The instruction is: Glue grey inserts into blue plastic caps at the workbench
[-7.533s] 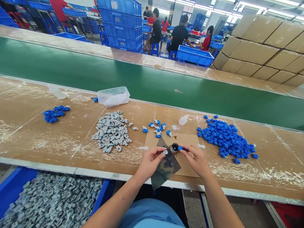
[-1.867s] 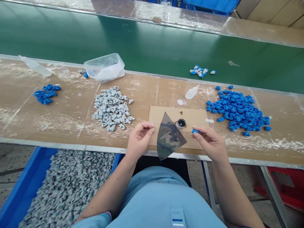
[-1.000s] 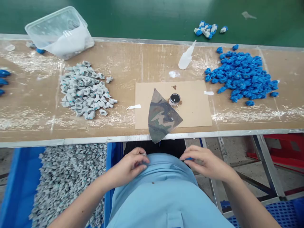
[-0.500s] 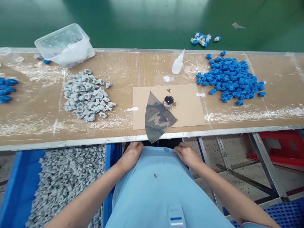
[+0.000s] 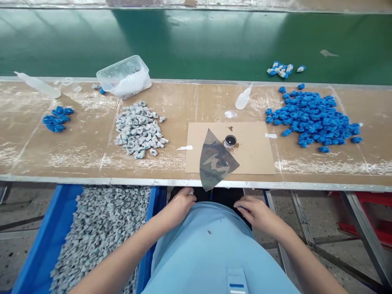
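My left hand [image 5: 181,206] is closed at the left edge of the light blue apron [image 5: 214,237], below the table edge. A small pale bit shows at its fingertips, too small to name. On the apron's other side my right hand [image 5: 255,210] is curled, with a thin dark blue sliver by its fingers that I cannot make out. Just beyond the hands, a camouflage cloth piece [image 5: 216,161] lies on a cardboard sheet [image 5: 257,159], its lower tip over the table edge. Beside it stands a small round pot [image 5: 230,141] of dark liquid, with brown stains around it.
Grey parts [image 5: 139,130] are heaped left, blue parts [image 5: 315,116] right, and a smaller blue pile [image 5: 57,118] far left. A squeeze bottle [image 5: 244,98], another bottle [image 5: 38,85] and a clear tub [image 5: 125,77] stand behind. Below left, a blue bin [image 5: 36,249] holds grey parts.
The view has tilted up and turned left, showing more of the far side and left end. My hands have shifted off the apron's front corners, and its front edge has slackened.
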A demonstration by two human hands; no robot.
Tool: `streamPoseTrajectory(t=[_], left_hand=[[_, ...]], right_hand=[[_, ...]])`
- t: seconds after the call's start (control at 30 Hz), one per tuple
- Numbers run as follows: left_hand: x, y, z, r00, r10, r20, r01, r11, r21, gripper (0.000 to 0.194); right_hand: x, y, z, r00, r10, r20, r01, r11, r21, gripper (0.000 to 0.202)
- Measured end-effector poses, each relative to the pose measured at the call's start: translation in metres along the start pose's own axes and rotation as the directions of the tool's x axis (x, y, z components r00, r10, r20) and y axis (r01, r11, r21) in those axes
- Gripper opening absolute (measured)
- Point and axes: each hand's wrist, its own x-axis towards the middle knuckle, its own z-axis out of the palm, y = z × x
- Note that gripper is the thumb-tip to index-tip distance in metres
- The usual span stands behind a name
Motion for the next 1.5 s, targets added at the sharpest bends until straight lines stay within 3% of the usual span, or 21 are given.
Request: streamPoseTrajectory(t=[0.1, 0.17, 0.23, 0.3, 0.4, 0.53, 0.73, 0.83, 1.03, 1.23, 1.5], left_hand=[[-0.006, 0.023, -0.022, 0.992, 0.102, 0.075, -0.091, 0.986, -0.137, 0.035], [-0.004, 0.04, -0.034, 0.986, 0.157, 0.059, -0.136, 0.955, -0.263, 0.034], [0.005, 0.054, -0.04, 0.986, 0.164, -0.03, -0.163, 0.918, -0.362, 0.03], [0.02, 0.064, -0.039, 0.985, 0.098, -0.144, -0.154, 0.872, -0.465, 0.028], [0.049, 0.07, -0.033, 0.959, -0.041, -0.279, -0.157, 0.743, -0.651, 0.022], [0.08, 0.071, -0.029, 0.904, -0.083, -0.42, -0.26, 0.673, -0.693, 0.015], [0.1, 0.068, -0.025, 0.907, -0.119, -0.404, -0.239, 0.643, -0.728, 0.019], [0.104, 0.064, -0.022, 0.907, -0.161, -0.389, -0.226, 0.593, -0.773, 0.021], [0.11, 0.064, -0.019, 0.912, -0.233, -0.338, -0.207, 0.45, -0.869, 0.031], [0.109, 0.063, -0.018, 0.91, -0.246, -0.335, -0.208, 0.428, -0.879, 0.027], [0.11, 0.059, -0.014, 0.901, -0.26, -0.346, -0.221, 0.412, -0.884, 0.026]], right_hand=[[0.0, -0.022, -0.035, 0.987, -0.134, -0.093, 0.14, 0.988, 0.069, 0.028], [0.007, -0.033, -0.054, 0.956, -0.177, -0.234, 0.198, 0.978, 0.068, 0.027], [0.021, -0.038, -0.065, 0.891, -0.175, -0.418, 0.208, 0.977, 0.035, 0.025], [0.039, -0.038, -0.069, 0.8, -0.145, -0.583, 0.178, 0.984, -0.001, 0.021], [0.066, -0.033, -0.071, 0.71, -0.068, -0.701, 0.123, 0.992, 0.029, 0.023], [0.09, -0.028, -0.075, 0.707, -0.017, -0.707, 0.086, 0.994, 0.063, 0.023], [0.104, -0.028, -0.087, 0.711, -0.197, -0.676, 0.119, 0.98, -0.16, 0.019], [0.108, -0.027, -0.089, 0.733, -0.262, -0.628, 0.146, 0.962, -0.232, 0.021], [0.113, -0.027, -0.093, 0.781, -0.279, -0.559, 0.125, 0.946, -0.298, 0.023], [0.114, -0.028, -0.096, 0.79, -0.304, -0.532, 0.134, 0.933, -0.335, 0.022], [0.111, -0.027, -0.096, 0.767, -0.313, -0.559, 0.135, 0.932, -0.337, 0.02]])
